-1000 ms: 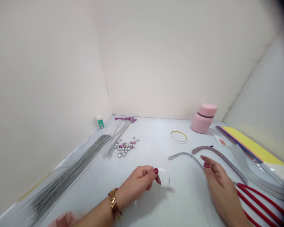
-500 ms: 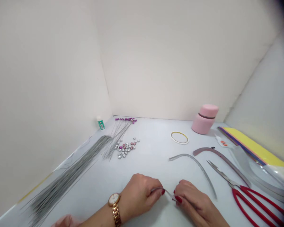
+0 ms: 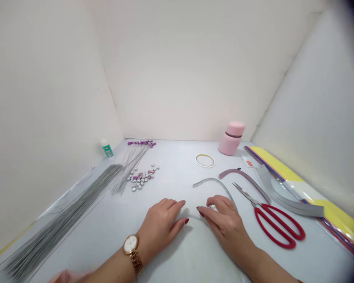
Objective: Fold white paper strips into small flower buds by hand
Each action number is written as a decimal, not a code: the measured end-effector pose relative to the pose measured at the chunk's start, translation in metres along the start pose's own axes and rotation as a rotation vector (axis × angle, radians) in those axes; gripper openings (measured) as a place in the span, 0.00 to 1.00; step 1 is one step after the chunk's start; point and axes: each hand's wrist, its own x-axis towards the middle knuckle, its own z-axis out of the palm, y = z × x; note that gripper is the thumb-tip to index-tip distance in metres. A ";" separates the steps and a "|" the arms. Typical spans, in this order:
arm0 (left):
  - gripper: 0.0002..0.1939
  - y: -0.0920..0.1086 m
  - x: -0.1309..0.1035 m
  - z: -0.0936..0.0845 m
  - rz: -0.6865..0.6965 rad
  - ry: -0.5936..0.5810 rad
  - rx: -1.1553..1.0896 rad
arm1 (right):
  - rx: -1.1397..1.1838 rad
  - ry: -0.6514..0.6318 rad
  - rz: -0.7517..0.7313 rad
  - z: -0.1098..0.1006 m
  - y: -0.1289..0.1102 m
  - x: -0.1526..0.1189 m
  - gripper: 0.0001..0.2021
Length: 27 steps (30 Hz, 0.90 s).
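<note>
My left hand, with a gold watch on its wrist, is over the near middle of the table. Its thumb and index finger are apart, with nothing between them. Facing it, my right hand has its fingers bent around a small silvery piece, mostly hidden by the fingers. Just beyond the right hand lies a curved bundle of thin silver strips. Farther left is a pile of small folded paper stars, mostly silver, with some pink and purple.
Grey wires lie along the left, with purple-tipped wires behind. A glue bottle, tape roll and pink flask stand farther back. On the right are red-handled scissors, mauve strips, grey strips and yellow sheets.
The grey strip stretched between both hands no longer shows. My left hand has opened, and a small silvery piece now shows in my right fingers. The view has shifted right.
</note>
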 end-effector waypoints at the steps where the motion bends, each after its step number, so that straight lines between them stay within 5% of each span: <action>1: 0.16 0.001 0.000 0.002 -0.002 0.020 -0.005 | 0.002 0.002 -0.010 0.000 -0.001 0.001 0.12; 8: 0.10 -0.004 -0.002 0.012 0.008 0.037 0.084 | -0.004 0.015 -0.067 -0.002 -0.003 0.003 0.11; 11: 0.09 -0.005 -0.001 0.009 0.086 0.130 0.175 | -0.123 0.084 -0.051 -0.001 -0.003 0.001 0.12; 15: 0.10 -0.003 -0.002 0.004 0.194 0.257 0.264 | -0.066 -0.003 0.003 0.003 -0.003 -0.003 0.12; 17: 0.11 -0.003 -0.003 0.004 0.244 0.277 0.258 | 0.115 -0.033 0.107 0.004 -0.005 -0.004 0.11; 23: 0.13 -0.004 -0.005 0.010 0.198 0.315 0.128 | 0.927 -0.210 0.791 0.003 -0.018 -0.001 0.10; 27: 0.11 0.003 -0.005 0.009 0.089 0.237 -0.028 | 1.215 -0.146 0.914 0.005 -0.024 -0.001 0.10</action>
